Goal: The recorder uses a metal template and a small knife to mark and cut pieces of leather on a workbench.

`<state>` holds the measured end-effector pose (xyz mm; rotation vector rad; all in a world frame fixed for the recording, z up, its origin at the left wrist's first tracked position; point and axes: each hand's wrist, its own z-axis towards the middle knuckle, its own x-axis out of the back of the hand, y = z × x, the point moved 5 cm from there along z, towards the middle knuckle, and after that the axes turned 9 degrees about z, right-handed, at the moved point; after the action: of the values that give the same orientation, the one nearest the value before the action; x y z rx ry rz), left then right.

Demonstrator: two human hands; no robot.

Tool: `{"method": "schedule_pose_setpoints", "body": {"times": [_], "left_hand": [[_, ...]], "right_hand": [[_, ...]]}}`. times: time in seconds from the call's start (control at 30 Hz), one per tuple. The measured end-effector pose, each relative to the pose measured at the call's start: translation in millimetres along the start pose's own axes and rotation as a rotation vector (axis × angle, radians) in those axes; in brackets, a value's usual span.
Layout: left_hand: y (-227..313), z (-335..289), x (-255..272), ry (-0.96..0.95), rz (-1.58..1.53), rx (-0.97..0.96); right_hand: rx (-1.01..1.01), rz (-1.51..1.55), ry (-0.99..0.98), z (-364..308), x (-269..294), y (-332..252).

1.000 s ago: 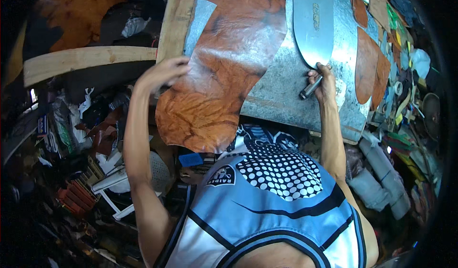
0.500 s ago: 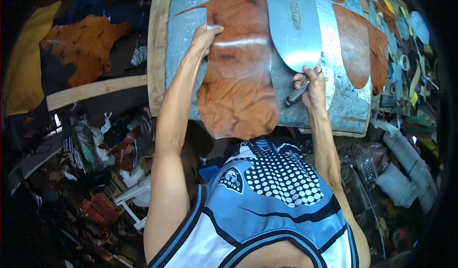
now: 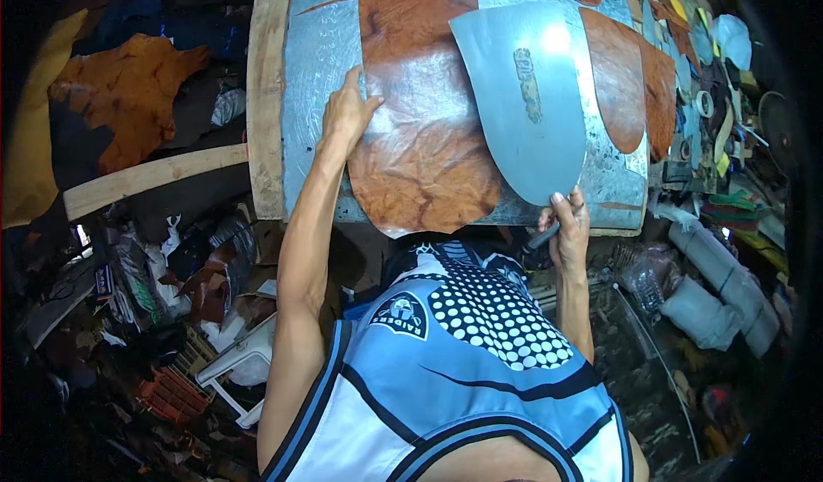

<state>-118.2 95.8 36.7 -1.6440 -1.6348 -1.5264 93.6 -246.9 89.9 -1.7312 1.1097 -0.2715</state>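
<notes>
A long piece of brown leather (image 3: 420,177) with dark creases lies over the metal-topped table, its rounded end reaching past the near edge. My left hand (image 3: 345,115) rests at the leather's left edge, index finger stretched forward and thumb spread over the brown surface. Partly over the leather's right side is a smooth grey template sheet (image 3: 531,96) with a rounded near end. At that end, my right hand (image 3: 567,231) pinches the template's tip between thumb and finger. A dark, pen-like tool (image 3: 540,240) is also held in this hand, pointing down and left.
Right of the template lie cut brown leather pieces (image 3: 613,87). The table has a wooden left rim (image 3: 267,96). More brown leather (image 3: 120,87) hangs at the left beside a wooden plank (image 3: 154,177). Wrapped rolls (image 3: 720,268) and assorted scraps crowd the floor.
The grey template has come nearer and tilted, its tip pulled toward me by my right hand. My left hand has slid nearer along the leather's edge, its index finger now straighter.
</notes>
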Motion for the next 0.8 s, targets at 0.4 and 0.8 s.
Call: {"method": "schedule_pose_setpoints", "body": {"times": [0.4, 0.8], "left_hand": [[18, -79, -37, -0.036, -0.085, -0.133], [65, -90, -27, 0.113, 0.191, -0.286]], "right_hand": [[0.835, -1.023, 0.214, 2, 70, -253], [0.945, -1.583, -0.679, 38, -121, -327]]}}
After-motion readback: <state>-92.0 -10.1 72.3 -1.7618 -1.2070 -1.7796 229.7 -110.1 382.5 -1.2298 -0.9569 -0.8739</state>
